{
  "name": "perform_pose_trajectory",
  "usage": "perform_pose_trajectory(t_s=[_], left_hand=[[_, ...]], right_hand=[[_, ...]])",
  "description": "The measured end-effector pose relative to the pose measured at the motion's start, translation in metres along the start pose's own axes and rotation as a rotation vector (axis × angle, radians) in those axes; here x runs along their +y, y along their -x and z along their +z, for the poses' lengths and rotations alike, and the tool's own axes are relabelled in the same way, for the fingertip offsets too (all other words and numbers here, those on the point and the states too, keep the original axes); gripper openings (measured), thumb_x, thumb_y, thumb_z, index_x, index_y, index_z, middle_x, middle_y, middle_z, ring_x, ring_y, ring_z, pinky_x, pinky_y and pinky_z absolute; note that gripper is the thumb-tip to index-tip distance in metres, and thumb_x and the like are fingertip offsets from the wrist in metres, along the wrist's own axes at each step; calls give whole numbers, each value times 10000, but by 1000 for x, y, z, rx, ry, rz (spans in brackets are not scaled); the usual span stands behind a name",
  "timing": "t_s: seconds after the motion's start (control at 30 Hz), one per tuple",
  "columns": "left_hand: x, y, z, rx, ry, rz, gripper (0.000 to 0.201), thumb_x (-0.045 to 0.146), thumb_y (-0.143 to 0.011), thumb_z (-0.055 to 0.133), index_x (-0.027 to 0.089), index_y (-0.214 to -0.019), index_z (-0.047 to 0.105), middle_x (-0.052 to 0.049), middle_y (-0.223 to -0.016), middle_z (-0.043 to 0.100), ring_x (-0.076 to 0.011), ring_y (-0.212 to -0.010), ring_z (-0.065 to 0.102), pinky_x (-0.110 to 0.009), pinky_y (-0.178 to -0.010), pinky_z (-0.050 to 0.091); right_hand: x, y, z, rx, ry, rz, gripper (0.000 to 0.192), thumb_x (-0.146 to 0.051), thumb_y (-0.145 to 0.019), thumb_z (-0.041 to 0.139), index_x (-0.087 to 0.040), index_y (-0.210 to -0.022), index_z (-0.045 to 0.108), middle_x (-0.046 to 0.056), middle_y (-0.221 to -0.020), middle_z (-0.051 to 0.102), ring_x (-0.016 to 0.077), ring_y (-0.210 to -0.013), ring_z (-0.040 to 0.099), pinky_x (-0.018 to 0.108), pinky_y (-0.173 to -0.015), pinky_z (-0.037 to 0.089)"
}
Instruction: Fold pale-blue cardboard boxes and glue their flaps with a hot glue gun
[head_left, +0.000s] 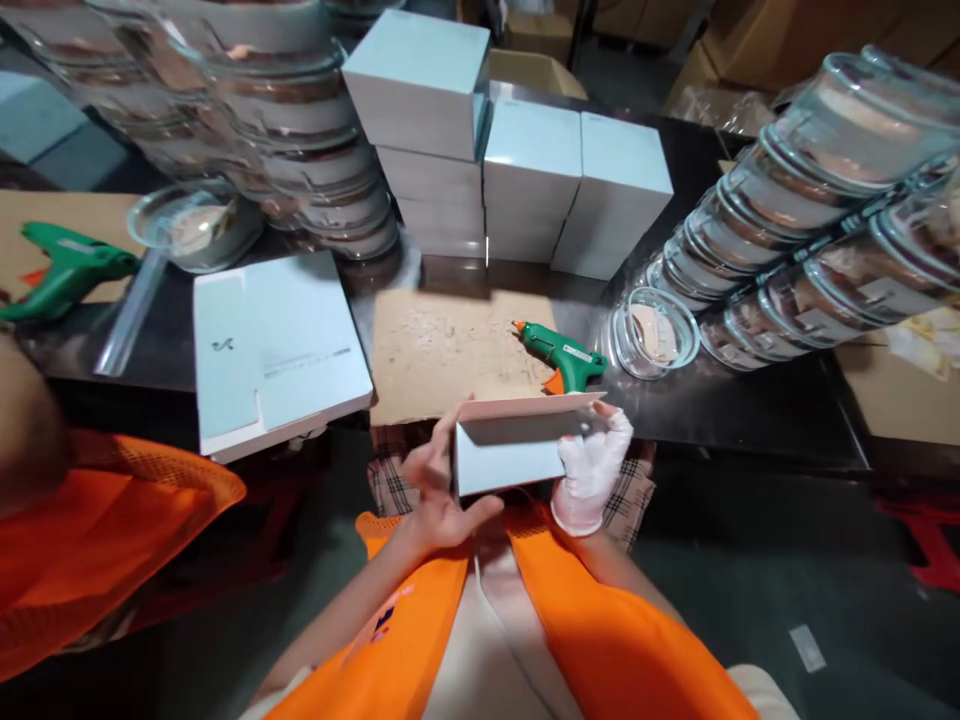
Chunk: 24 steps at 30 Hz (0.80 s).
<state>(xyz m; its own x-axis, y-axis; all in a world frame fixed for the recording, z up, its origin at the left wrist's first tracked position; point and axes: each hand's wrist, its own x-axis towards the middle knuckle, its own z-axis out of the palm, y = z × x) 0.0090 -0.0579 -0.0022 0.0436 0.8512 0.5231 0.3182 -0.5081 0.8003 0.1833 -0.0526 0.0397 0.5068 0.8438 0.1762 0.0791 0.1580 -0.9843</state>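
Note:
A light-coloured cardboard box (510, 458) is held low in front of my body, its long flap raised along the far edge. My left hand (442, 495) is bare and grips the box's left end, thumb along the near side. At the right end, my right hand (592, 465), in a white glove, closes on the box; some of its fingers are hidden behind the flap. Just beyond the box lies a green glue gun (564, 352) with an orange nozzle and trigger. It rests partly on a flat piece of brown cardboard (442, 345).
Stacked white boxes (532, 150) stand at the back. Tall stacks of round clear containers (750, 215) rise on both sides. A flat white box (274, 345), another green glue gun (71, 265) and a person's orange vest (112, 540) are on the left.

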Motion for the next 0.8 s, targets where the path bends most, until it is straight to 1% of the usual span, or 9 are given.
perform_pose_trajectory(t_s=[0.07,0.13,0.23,0.33,0.43,0.53,0.6,0.73,0.8], left_hand=[[0,-6,-17,-1,-18,152,378,592,-946,748,283,-1147,663,-126,-1334,677,-287,-1213,720,-423,-907,640],[-6,-7,-38,37,-69,183,313,452,-896,851,260,-1101,717,-102,-1256,720,-259,-1093,749,-367,-839,637],[-19,-5,-62,154,-114,54,298,428,-874,870,230,-1060,748,-85,-1171,740,-250,-1044,749,-361,-852,630],[-29,-4,-69,225,-119,-100,350,511,-864,856,212,-1008,743,-83,-1111,744,-257,-1069,739,-382,-888,633],[-30,-6,-62,229,-118,-131,400,575,-849,843,213,-986,743,-68,-1006,741,-267,-1048,739,-414,-893,635],[-27,-10,-51,255,-63,-130,366,556,-885,818,223,-1016,738,-60,-992,727,-262,-1068,727,-380,-845,632],[-25,-16,-44,254,-16,-149,348,533,-894,819,224,-1032,739,-69,-1038,720,-254,-1081,716,-353,-818,629],[-14,-34,-36,232,-28,-128,319,498,-895,830,219,-1036,768,-65,-1052,745,-276,-1156,702,-407,-996,605],[-5,-45,-32,211,-31,-90,274,461,-928,807,226,-1063,771,-50,-1048,760,-269,-1160,704,-413,-1041,584]], right_hand=[[-4,-10,-7,-67,20,42,546,-444,-874,669,-261,-1358,496,130,-1305,675,262,-1167,706,426,-1060,567],[-8,-30,-18,-131,199,83,450,-509,-929,609,-233,-1280,563,143,-1259,705,261,-1098,725,427,-1033,574],[-12,-72,-27,-208,736,191,435,-617,-941,579,-204,-1047,662,178,-1149,745,335,-1101,721,511,-1056,529],[-9,-107,-23,-291,1001,423,417,-535,-721,868,-202,-847,650,204,-1061,765,417,-1173,698,543,-1075,490],[0,-124,-18,-253,777,523,347,-288,-555,915,-210,-712,615,147,-859,757,388,-1079,722,476,-982,541],[6,-122,-19,-251,536,538,233,-342,-629,802,-220,-692,614,56,-666,694,271,-760,716,389,-741,589],[7,-113,-20,-227,411,518,258,-428,-675,745,-229,-755,601,25,-655,681,215,-627,667,359,-633,581],[2,-84,-27,-8,244,241,426,-488,-702,820,-247,-967,589,4,-799,699,201,-677,671,387,-692,620],[-4,-69,-36,-111,236,145,382,-513,-838,813,-228,-1025,640,45,-906,718,220,-781,691,410,-753,637]])
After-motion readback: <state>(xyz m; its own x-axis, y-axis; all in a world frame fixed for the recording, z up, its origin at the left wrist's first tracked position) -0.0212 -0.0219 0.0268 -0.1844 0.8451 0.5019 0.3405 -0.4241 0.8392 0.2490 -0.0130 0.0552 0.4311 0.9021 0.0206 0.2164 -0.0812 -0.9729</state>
